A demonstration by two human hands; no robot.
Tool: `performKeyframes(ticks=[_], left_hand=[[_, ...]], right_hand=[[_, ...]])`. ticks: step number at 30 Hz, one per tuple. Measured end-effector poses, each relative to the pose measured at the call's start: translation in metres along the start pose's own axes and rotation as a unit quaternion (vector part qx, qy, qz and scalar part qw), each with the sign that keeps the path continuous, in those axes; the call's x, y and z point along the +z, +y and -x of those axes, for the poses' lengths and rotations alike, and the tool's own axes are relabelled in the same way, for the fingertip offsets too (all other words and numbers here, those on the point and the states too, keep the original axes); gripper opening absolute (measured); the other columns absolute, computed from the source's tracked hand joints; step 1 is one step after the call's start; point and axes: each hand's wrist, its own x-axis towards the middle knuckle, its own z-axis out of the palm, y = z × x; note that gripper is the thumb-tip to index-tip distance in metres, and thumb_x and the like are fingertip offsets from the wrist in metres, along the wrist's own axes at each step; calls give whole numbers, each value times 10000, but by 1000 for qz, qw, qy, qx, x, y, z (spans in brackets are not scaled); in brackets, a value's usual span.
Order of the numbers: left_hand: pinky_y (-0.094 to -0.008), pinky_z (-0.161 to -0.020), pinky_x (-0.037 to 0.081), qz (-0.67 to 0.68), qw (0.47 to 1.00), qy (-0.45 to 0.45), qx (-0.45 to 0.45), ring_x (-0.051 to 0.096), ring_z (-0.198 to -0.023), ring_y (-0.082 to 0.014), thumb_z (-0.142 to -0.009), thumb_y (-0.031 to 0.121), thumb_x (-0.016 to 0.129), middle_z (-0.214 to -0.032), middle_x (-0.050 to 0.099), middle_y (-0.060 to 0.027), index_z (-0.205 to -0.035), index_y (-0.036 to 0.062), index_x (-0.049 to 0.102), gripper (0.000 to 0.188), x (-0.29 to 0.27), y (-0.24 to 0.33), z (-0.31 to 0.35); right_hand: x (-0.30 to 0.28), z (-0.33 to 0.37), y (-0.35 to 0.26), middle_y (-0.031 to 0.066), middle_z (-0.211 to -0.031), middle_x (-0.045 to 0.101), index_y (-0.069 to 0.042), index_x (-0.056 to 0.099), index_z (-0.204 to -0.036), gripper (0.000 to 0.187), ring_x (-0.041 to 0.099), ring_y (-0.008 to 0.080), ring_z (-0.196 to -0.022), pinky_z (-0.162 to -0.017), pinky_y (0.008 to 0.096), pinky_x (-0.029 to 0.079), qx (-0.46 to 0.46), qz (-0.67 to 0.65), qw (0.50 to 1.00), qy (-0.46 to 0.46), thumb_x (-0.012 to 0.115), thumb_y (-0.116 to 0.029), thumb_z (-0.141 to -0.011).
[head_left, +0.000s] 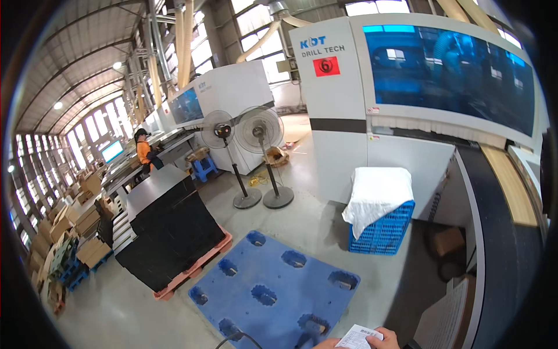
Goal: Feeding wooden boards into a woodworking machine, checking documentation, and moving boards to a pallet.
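At the lower edge, a white printed paper label (354,337) with a barcode is between my two hands. My right hand (386,339) grips its right side, the thumb lying over the paper. On the left side of the label, only a small part of my left hand (327,344) shows; it appears closed on that edge, and the rest is cut off by the frame. Just beyond my hands, a blue plastic pallet (279,276) with round recesses lies on the floor. Near its front edge curves a dark cable (243,335).
A large white machine (334,104) with a blue window stands right, a wooden board (508,183) on its bed. Near it is a blue crate (381,230) under white cloth (381,189). Two fans (270,168), stacked black panels (171,238) and a person in orange (143,152) are left.
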Motion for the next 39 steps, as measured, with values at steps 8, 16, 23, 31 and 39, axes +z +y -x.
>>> performKeyframes(ticks=[8,16,23,31,39], left_hand=[[-297,-759,476,161,971,156,86,590,-877,-144,-847,76,566,-975,640,-94,-1107,-42,568,286,9,21,-78],[-289,-781,461,150,969,154,125,587,-883,-153,-864,148,540,-992,640,-85,-1052,-48,590,276,-24,25,-132],[-253,-800,460,215,968,123,37,579,-924,-122,-887,119,564,-1044,623,-69,-1139,-40,554,298,-51,45,-166],[-244,-781,461,88,995,34,30,567,-886,-96,-897,149,558,-1001,625,-58,-1093,-45,561,275,-38,84,-239],[-268,-818,455,136,989,14,61,596,-884,-141,-854,44,558,-1011,644,-89,-1069,-58,592,240,35,146,-323]], right_hand=[[-48,-78,30,-3,-697,578,-30,615,-920,164,520,80,-622,-553,235,402,42,-87,990,-100,656,-148,-813],[-34,-131,46,17,-863,620,18,601,-1054,279,527,90,-742,-652,236,439,199,-85,971,-98,644,-130,-821],[-34,-164,28,42,-931,629,47,566,-1105,304,546,110,-805,-721,259,445,145,-62,985,-71,578,-134,-862],[-74,-193,29,73,-927,616,29,542,-1142,324,585,167,-814,-760,297,491,166,-178,969,32,583,-142,-870],[-184,-240,29,-39,-691,519,7,584,-1017,217,454,45,-614,-539,213,383,28,-76,992,97,544,-175,-904]])
